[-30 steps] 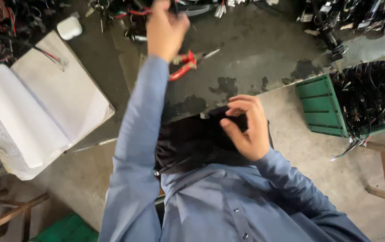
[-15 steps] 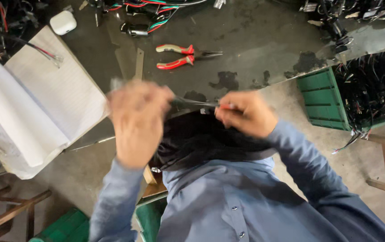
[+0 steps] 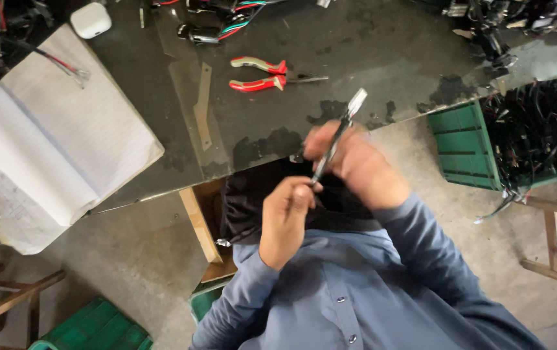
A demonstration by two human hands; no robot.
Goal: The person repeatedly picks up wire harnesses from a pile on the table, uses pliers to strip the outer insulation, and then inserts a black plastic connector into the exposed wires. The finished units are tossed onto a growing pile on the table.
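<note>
The head view is looking down on two hands that are meeting in front of the person's chest, just at the near edge of the dark worktop (image 3: 369, 58). Between them they are holding a thin metal tool (image 3: 338, 139), something like a slim blade or tweezers, I cannot tell which. Its long axis is running diagonally: the lower end is sitting at the left hand (image 3: 286, 217), and the flat bright tip is pointing up and to the right, out over the worktop edge. The fingers (image 3: 299, 191) of the left hand are closing in a pinch on the lower end. The right hand (image 3: 359, 165) is wrapping around the middle of the shaft, its fingers curling shut, so the tip is standing free above it. The right hand is therefore the nearer one to the tip. Under both hands a dark cloth (image 3: 252, 201) is lying over the lap. Red-handled pliers (image 3: 262, 73) are lying on the worktop well apart from the hands, an open notebook (image 3: 52, 149) is resting far to the left, and a green crate (image 3: 463, 142) full of dark cables is standing to the right.
</note>
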